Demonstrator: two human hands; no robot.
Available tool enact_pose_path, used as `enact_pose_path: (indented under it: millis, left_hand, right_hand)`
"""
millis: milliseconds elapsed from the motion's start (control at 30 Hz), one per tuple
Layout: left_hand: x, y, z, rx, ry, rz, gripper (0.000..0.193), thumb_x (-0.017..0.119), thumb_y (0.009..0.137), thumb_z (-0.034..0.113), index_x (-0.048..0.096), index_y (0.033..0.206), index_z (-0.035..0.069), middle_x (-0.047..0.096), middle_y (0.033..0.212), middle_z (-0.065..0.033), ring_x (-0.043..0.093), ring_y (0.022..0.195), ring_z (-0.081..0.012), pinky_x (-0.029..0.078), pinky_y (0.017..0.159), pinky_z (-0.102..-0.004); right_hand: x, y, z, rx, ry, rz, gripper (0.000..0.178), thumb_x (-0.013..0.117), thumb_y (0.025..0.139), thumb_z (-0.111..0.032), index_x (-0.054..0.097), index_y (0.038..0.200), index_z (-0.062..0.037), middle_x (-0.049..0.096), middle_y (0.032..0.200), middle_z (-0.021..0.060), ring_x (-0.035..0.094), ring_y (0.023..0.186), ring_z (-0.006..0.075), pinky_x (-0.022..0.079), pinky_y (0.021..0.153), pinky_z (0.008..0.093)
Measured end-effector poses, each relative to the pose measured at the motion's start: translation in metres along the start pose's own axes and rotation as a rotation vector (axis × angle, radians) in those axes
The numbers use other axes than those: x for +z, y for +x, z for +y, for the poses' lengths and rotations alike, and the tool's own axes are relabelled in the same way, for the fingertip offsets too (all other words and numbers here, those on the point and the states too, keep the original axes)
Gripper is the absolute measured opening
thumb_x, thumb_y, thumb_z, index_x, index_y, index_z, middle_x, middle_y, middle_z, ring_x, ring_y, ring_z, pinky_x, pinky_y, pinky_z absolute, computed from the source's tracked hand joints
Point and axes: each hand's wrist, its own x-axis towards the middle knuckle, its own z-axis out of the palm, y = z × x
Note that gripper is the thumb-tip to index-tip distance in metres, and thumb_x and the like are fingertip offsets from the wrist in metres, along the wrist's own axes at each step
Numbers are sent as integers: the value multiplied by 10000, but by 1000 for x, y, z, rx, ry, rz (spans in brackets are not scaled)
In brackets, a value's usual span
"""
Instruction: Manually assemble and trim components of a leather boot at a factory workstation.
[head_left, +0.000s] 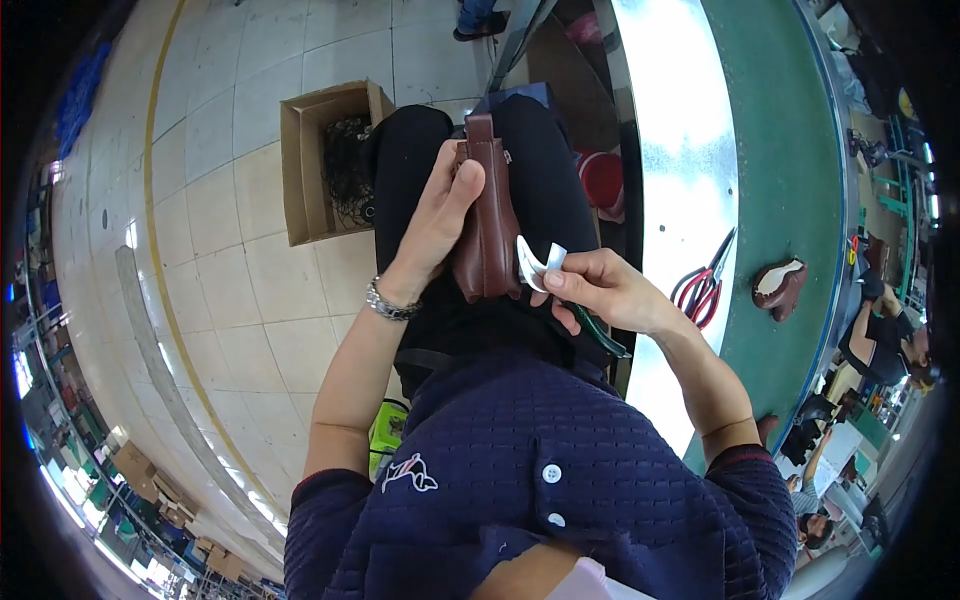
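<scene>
My left hand (437, 222) is closed round a long brown leather case (486, 215), its thumb lying along the left side. The case rests upright along my lap, a short strap at its far end and stitched seams down its front. To its right, my right hand (600, 288) pinches a curled white strip (538, 264) between thumb and forefinger. That strip comes close to the case's right edge; I cannot tell whether they touch. A tool with a dark green handle (598, 335) sticks out beneath the right hand, apparently kept in the palm; its head is hidden.
A cardboard box (300, 175) with tangled black material stands on the tiled floor at left. On the green-topped workbench (770, 120) at right lie red-handled scissors (703, 292) and a brown leather piece (779, 289) with a white patch. A red container (600, 180) sits beside my knee.
</scene>
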Motion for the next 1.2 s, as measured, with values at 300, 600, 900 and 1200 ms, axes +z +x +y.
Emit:
enact_pose_path:
  millis: [300, 600, 900, 1200]
  left_hand:
    - [10, -9, -28, 87, 18, 127, 490, 597, 922, 524, 525, 1099, 73, 536, 899, 8, 493, 806, -59, 416, 711, -219]
    - [-7, -1, -29, 34, -94, 207, 441, 615, 917, 481, 570, 971, 46, 509, 775, 30, 459, 699, -45, 395, 638, -208]
    - [-23, 2, -26, 26, -204, 200, 389, 623, 920, 424, 582, 951, 38, 511, 754, 32, 461, 682, -38, 396, 620, -211]
    - [-23, 9, -29, 28, -159, 217, 421, 616, 921, 461, 545, 869, 49, 494, 741, 28, 458, 667, -41, 402, 600, -211]
  right_hand:
    - [-9, 11, 1, 149, -205, -158, 618, 442, 985, -547, 598, 671, -39, 545, 548, 4, 552, 490, 113, 460, 536, 258]
    - [9, 34, -55, 377, -623, -128, 651, 389, 1018, -490, 582, 599, -32, 542, 496, 80, 596, 481, 207, 474, 526, 347]
    - [40, 51, -81, 273, -1097, -64, 572, 434, 1023, -384, 658, 699, 31, 582, 539, 185, 617, 506, 335, 501, 526, 413]
    - [55, 45, -58, 407, -717, 158, 655, 412, 1033, -408, 571, 542, -6, 527, 439, 80, 594, 435, 187, 483, 497, 324]
